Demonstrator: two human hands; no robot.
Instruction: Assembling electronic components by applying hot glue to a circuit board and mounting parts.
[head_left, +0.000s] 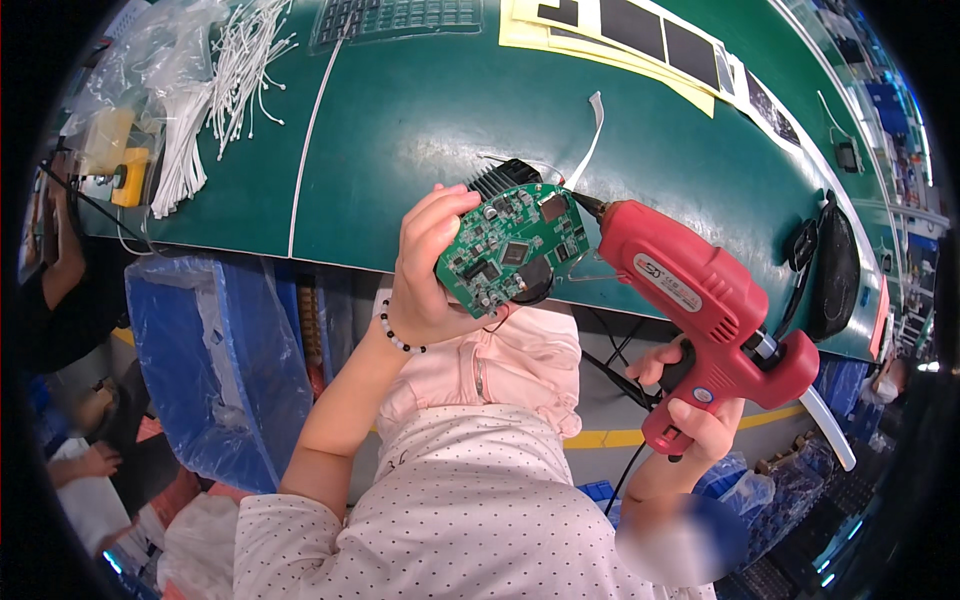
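Observation:
My left hand (432, 262) is closed on the left edge of a green circuit board (520, 247), which it holds up tilted near the table's front edge. Behind the board shows a black finned heat sink (508, 176), and a white flat ribbon cable (592, 140) sticks up from its top right. Wrapped round the handle of a red hot glue gun (690, 275) is my right hand (700, 415). The gun's dark nozzle points left, right at the board's upper right corner; whether it touches cannot be made out. A white glue stick (828, 430) juts from the gun's back.
Bundled white cable ties (185, 150) and plastic bags lie at the table's far left. Yellow sheets with black pads (640, 50) lie at the back. A black pouch (833, 265) rests at the right. A blue lined bin (215, 350) stands below the table's left edge; people sit further left.

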